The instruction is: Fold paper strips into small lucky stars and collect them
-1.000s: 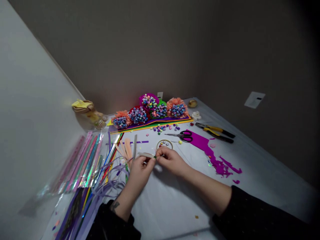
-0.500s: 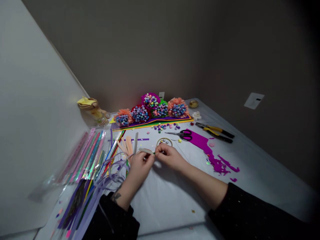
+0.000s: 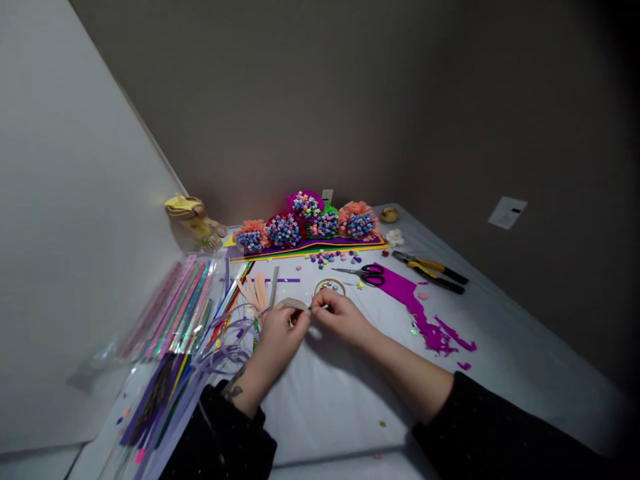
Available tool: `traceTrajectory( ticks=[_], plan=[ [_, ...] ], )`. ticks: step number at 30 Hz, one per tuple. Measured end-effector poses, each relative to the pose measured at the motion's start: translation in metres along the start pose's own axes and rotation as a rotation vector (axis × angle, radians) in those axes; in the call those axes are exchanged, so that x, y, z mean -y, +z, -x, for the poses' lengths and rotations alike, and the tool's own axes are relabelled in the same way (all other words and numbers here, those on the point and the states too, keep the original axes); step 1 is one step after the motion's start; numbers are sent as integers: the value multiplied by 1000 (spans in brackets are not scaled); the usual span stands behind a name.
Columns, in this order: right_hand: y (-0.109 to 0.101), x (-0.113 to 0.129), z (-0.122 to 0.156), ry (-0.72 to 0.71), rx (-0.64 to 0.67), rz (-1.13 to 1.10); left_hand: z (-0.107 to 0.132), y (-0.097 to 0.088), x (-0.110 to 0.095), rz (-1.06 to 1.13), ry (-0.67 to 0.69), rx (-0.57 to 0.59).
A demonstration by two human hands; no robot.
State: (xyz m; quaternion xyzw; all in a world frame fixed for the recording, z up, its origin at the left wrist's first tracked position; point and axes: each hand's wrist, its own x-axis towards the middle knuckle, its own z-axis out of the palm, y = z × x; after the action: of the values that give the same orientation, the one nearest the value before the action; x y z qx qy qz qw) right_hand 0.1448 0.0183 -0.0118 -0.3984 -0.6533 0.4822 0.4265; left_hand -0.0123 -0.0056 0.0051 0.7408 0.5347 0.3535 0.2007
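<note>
My left hand is closed in a pinch on a pale paper strip that shows above its fingers. Fingertip to fingertip with it, my right hand is also pinched closed. A tiny dark green bit shows between the two hands; what the right fingers grip is mostly hidden. Just behind the right hand lies a round gold-rimmed dish with small shiny beads. Beyond the left hand are a grey strip and peach paper strips.
Black-handled scissors, magenta paper and yellow-black pliers lie to the right. Flowers filled with tiny stars line the back. Packaged strips and curled lilac ribbon cover the left side. A yellow-topped ornament stands back left.
The view has shifted slightly, so the tabletop items appear a little displaced. Both hands stay together in nearly the same pinch, with the strip's visible end sitting slightly lower.
</note>
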Motion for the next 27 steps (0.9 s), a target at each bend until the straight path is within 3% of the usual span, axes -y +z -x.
traceTrajectory(
  ticks=[3,9,12,21,27],
  plan=[
    [-3,4,0,5,0,-11,0,0,-1,100,-145,5],
    [-5,8,0,16,29,-51,-4,1,4,516,-419,126],
    [-5,8,0,-2,24,-25,-5,0,5,554,-375,144],
    [-6,9,3,-44,14,82,-6,-8,-1,281,-190,174],
    [-6,7,0,84,47,-74,-7,-6,-3,258,-178,33]
  ],
)
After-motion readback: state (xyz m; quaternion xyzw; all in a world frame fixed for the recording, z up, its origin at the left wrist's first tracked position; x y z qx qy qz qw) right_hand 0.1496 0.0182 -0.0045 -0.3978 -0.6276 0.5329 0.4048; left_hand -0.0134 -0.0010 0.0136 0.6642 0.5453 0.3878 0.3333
